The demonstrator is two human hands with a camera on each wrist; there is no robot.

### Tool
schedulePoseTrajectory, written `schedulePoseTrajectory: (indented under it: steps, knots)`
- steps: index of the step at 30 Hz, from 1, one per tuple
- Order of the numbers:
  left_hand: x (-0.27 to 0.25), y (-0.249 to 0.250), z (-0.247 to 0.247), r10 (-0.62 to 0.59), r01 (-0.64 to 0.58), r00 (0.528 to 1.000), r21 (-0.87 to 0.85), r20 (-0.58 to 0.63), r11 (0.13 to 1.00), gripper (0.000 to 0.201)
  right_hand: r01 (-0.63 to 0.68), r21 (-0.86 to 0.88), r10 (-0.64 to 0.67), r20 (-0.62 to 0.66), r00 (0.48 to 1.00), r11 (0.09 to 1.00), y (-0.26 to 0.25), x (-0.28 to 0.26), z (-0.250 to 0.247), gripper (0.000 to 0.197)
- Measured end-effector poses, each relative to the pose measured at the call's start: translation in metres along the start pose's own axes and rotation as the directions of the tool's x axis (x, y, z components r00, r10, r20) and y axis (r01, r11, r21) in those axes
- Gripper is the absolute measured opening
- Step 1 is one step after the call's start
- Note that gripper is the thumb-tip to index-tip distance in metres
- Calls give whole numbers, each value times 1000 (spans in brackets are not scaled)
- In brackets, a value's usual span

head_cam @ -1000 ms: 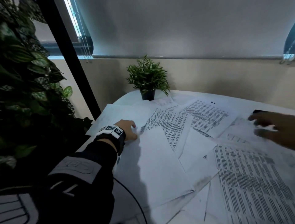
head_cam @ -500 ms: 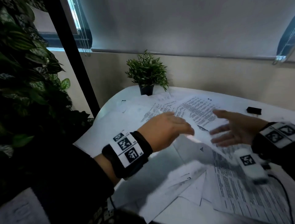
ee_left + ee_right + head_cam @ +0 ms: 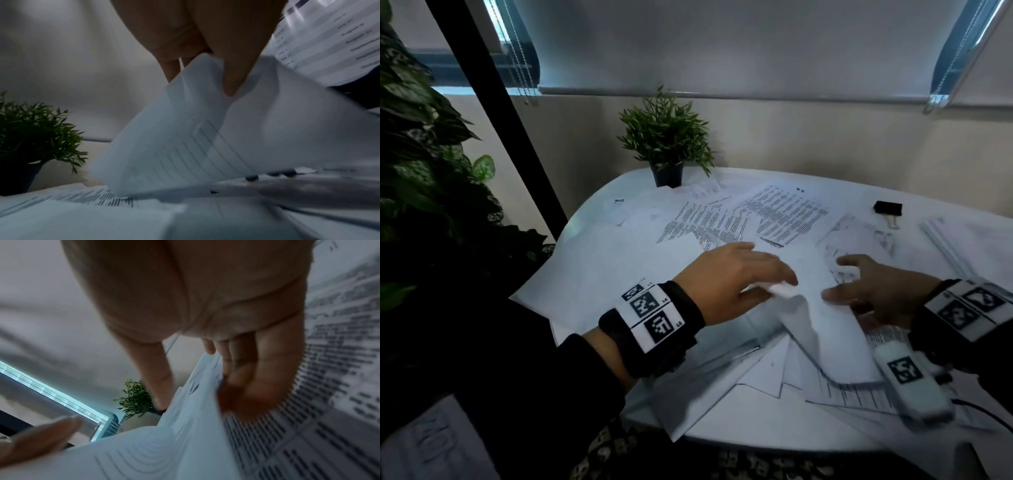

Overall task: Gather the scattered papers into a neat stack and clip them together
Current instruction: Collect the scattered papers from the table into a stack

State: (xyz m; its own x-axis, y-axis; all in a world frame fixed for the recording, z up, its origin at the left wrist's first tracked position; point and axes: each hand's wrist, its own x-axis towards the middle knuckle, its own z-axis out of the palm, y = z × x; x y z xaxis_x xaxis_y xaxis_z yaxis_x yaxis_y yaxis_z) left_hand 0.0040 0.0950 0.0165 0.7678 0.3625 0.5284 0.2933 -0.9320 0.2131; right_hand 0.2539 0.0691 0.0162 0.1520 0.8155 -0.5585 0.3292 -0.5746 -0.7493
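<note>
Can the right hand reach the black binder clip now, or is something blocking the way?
Probably yes. The binder clip lies uncovered on the table beyond the right hand, with only flat papers between; but that hand is busy with a lifted sheet.

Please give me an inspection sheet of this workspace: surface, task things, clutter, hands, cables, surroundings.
Surface: white rounded table, mostly covered.
Job's things: loose papers scattered and overlapping; black binder clip lies at far right, untouched.
Clutter: small potted plant at the far edge.
Grippers: left hand pinches a lifted sheet; right hand is open, fingers against that sheet.
Cables: a dark cable at the right wrist.
Surroundings: leafy plant at left, lowered window blinds.
</note>
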Motion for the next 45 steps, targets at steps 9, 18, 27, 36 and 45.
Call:
schedulePoseTrajectory:
  steps: [9, 18, 27, 36, 45]
  knots:
    - [-17, -2, -5, -713, 576, 582, 421, 390, 700, 84, -34, -111, 4, -261, 965, 993, 36, 24, -40, 62]
    - [-28, 22, 14, -724, 529, 484, 495, 491, 689, 70, 17, -68, -37, -315, 948, 998, 55, 31, -46, 60]
    - [-34, 39, 6, -697, 501, 632, 507, 340, 702, 10, 150, 70, -104, -442, 891, 986, 71, 20, -39, 66]
    - [6, 40, -90, -678, 613, 636, -292, -370, 734, 15, 224, -141, -259, -344, 903, 964, 65, -1, -30, 39]
    - [27, 58, 12, -952, 353, 273, -935, 136, -33, 19, 152, 426, -64, -215, 975, 892, 63, 2, -15, 20]
